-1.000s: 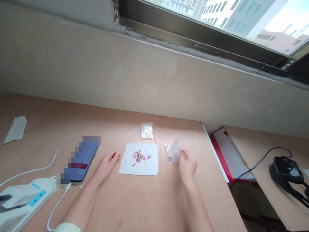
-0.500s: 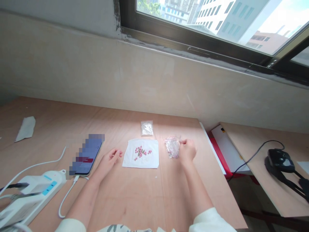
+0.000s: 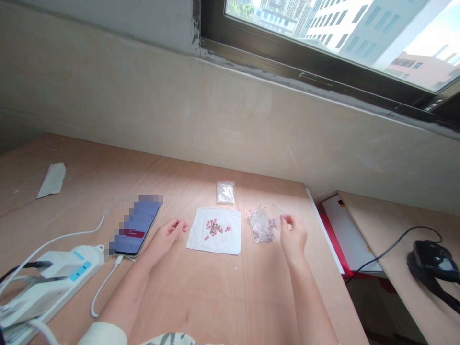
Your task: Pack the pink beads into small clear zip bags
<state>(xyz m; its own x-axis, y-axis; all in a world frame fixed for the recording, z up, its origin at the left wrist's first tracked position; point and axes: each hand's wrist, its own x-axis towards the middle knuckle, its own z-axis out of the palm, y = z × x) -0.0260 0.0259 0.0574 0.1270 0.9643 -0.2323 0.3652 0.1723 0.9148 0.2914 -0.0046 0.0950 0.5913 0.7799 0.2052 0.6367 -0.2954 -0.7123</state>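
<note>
Head view: from where I'm standing, a person is working with both bare hands around a flat white cloth square (image 3: 224, 246), which is lying on a pale wooden desk (image 3: 215, 297) and bearing small, round pink beads (image 3: 214, 227) with some green bits among them. Right of the cloth, a crinkled clear plastic bag (image 3: 260, 226) is lying near it, with a few pink pieces (image 3: 272, 223) showing at its far side. The right hand (image 3: 293, 237) is holding thumb and fingertips together, seemingly clamping the edge of a thin clear film (image 3: 277, 210); whether that film is belonging to the bag, I'm not managing to tell. Left of the cloth, the left hand (image 3: 167, 235) is resting with fingers loosely curled; I cannot tell whether they are gripping anything. Beyond the cloth, a small clear packet of silvery-white contents (image 3: 225, 192) is lying flat. The step in hand is, I'm judging, handling the bagged pieces; the next move is probably calling for a light, steady pinch that is keeping them from scattering.
</note>
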